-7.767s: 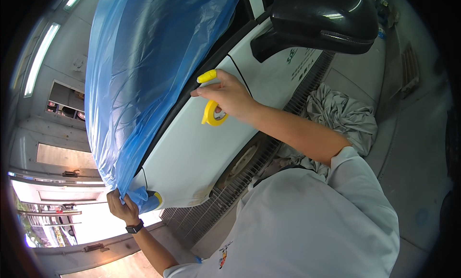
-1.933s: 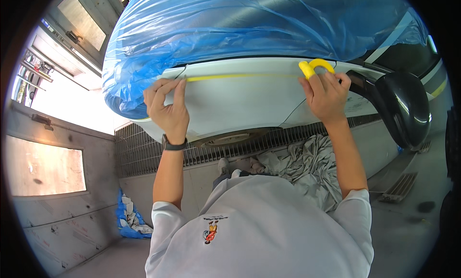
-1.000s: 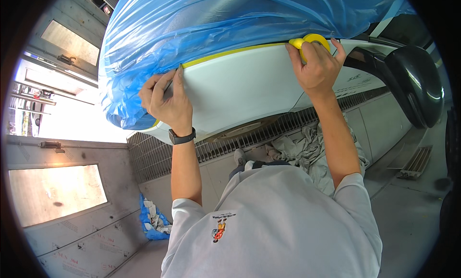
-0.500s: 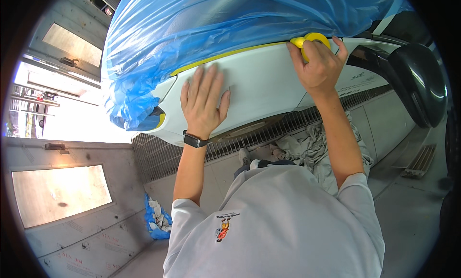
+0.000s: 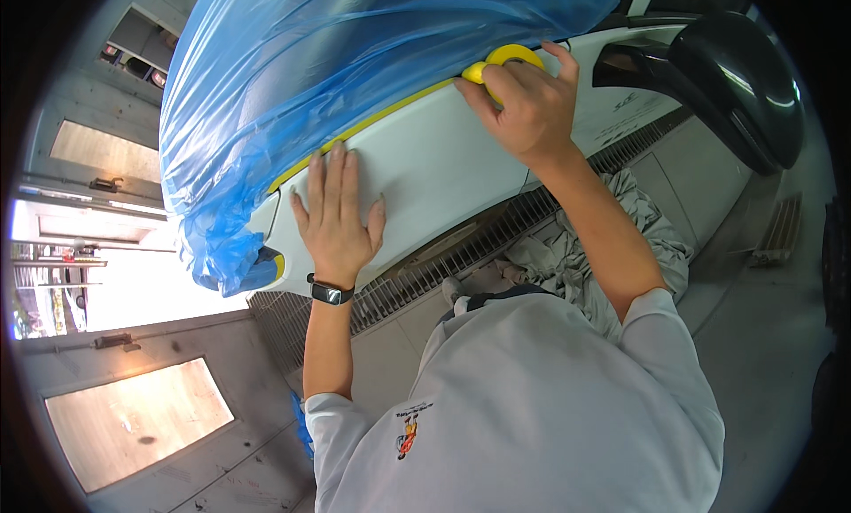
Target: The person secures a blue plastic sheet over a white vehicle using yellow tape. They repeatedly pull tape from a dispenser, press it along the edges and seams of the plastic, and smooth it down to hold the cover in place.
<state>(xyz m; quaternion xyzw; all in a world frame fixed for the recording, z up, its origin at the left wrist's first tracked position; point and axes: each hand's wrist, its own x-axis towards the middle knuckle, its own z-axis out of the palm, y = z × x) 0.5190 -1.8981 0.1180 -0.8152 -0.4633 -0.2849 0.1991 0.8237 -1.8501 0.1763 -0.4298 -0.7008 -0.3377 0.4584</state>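
Note:
A strip of yellow masking tape (image 5: pixel 390 116) runs along the upper edge of the white car panel (image 5: pixel 417 167), where a blue plastic sheet (image 5: pixel 301 61) borders it. My left hand (image 5: pixel 335 234) lies flat on the panel, fingers stretched out, its fingertips over the tape strip. Further right along the same edge, my right hand (image 5: pixel 532 114) grips a roll of yellow masking tape (image 5: pixel 516 54) between thumb and fingers. The strip leads up to this roll. Part of the roll is hidden behind the fingers.
A black side mirror (image 5: pixel 740 88) juts out at the right. Below the car are a floor grate (image 5: pixel 390 296) and a crumpled grey cloth (image 5: pixel 651 216). At the left stands a wall with a lit window panel (image 5: pixel 137 420), beside a bright opening (image 5: pixel 133 291).
My view has tilted, so the car slants more. My left hand's fingers now reach onto the tape strip, sharp where they were blurred. The right hand still holds the roll at the panel edge.

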